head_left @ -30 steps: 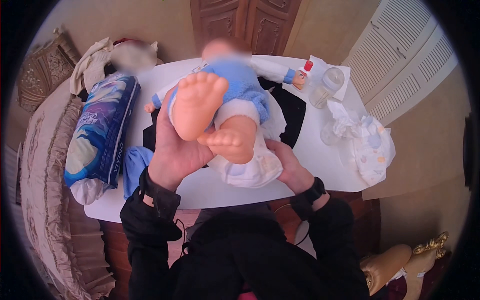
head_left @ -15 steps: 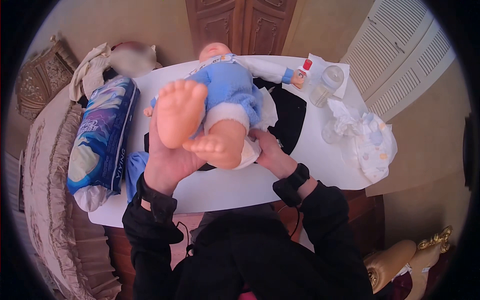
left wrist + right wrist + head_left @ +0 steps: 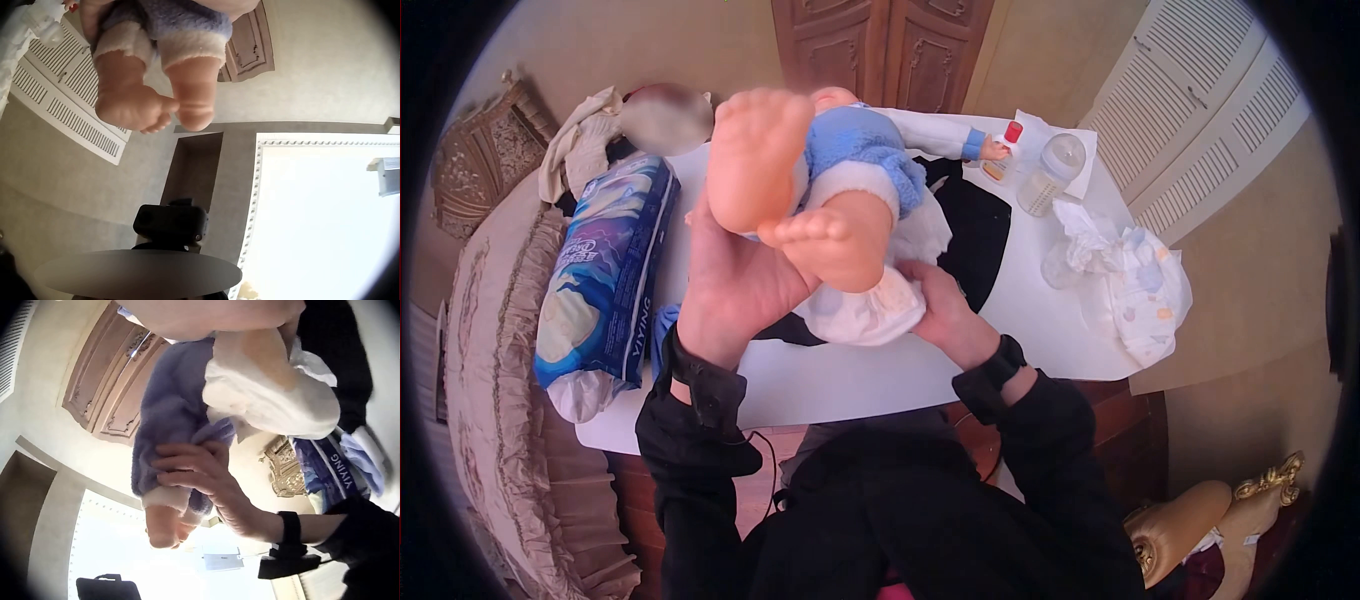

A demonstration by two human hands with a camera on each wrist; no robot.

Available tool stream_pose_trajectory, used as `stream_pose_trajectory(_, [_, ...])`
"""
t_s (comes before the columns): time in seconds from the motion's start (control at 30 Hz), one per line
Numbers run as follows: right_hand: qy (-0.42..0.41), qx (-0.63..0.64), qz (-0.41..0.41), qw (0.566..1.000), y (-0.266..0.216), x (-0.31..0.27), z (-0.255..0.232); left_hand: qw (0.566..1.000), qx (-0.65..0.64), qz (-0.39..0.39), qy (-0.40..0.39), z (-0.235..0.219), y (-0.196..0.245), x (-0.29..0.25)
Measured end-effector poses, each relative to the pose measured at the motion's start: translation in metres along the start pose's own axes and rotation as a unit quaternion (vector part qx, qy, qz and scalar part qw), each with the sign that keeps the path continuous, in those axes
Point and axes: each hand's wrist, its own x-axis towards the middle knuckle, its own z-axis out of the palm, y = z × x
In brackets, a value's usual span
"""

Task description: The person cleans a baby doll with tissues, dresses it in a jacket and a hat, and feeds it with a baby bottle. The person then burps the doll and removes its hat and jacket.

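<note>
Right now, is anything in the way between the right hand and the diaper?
Nothing visible: the right hand holds the diaper by its edge. The left hand holds the doll; in the head view, one raised foot hides part of the diaper.

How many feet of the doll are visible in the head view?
2: one foot just above the left hand, and the other foot lower, to its right in the picture. Neither foot is hidden.

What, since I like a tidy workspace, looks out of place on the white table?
The crumpled white printed diaper at the right edge of the table looks askew, seemingly overhanging it, and might slip off. No spill shows.
</note>
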Motion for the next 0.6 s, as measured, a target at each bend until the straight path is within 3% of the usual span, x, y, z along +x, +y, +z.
stream_pose_trajectory(0.1, [-0.121,-0.041,-0.076,0.989,0.002,0.035,-0.01,1.0,-0.028,0.009,0.008,-0.001,-0.003,-0.002])
stream_pose_trajectory(0.13, [-0.122,-0.04,-0.075,0.989,0.004,0.036,-0.009,1.0,-0.026,0.009,0.015,-0.001,-0.005,-0.002])
stream_pose_trajectory(0.2, [-0.054,-0.127,-0.16,0.977,0.009,0.037,-0.007,0.999,-0.023,0.01,0.027,-0.001,-0.01,-0.01])
stream_pose_trajectory(0.33, [-0.028,-0.21,-0.233,0.949,0.014,0.022,-0.021,0.998,-0.024,0.016,0.055,-0.006,-0.023,-0.024])
stream_pose_trajectory(0.37, [0.028,-0.283,-0.271,0.92,0.014,0.022,-0.02,0.998,-0.025,0.017,0.061,-0.007,-0.025,-0.027])
stream_pose_trajectory(0.4, [0.029,-0.283,-0.27,0.92,0.014,0.017,-0.022,0.997,-0.025,0.017,0.068,-0.008,-0.031,-0.028])
stream_pose_trajectory(0.47, [0.11,-0.476,-0.438,0.755,0.017,-0.004,-0.021,0.996,-0.024,0.018,0.079,-0.01,-0.032,-0.029])
stream_pose_trajectory(0.5, [0.138,-0.518,-0.484,0.692,0.02,-0.002,-0.035,0.996,-0.024,0.02,0.085,-0.01,-0.034,-0.034])
stream_pose_trajectory(0.53, [0.138,-0.52,-0.482,0.692,0.02,-0.01,-0.037,0.995,-0.025,0.023,0.092,-0.011,-0.034,-0.036])
stream_pose_trajectory(0.6, [0.04,-0.616,-0.54,0.572,0.017,-0.025,-0.036,0.994,-0.026,0.028,0.102,-0.014,-0.03,-0.033])
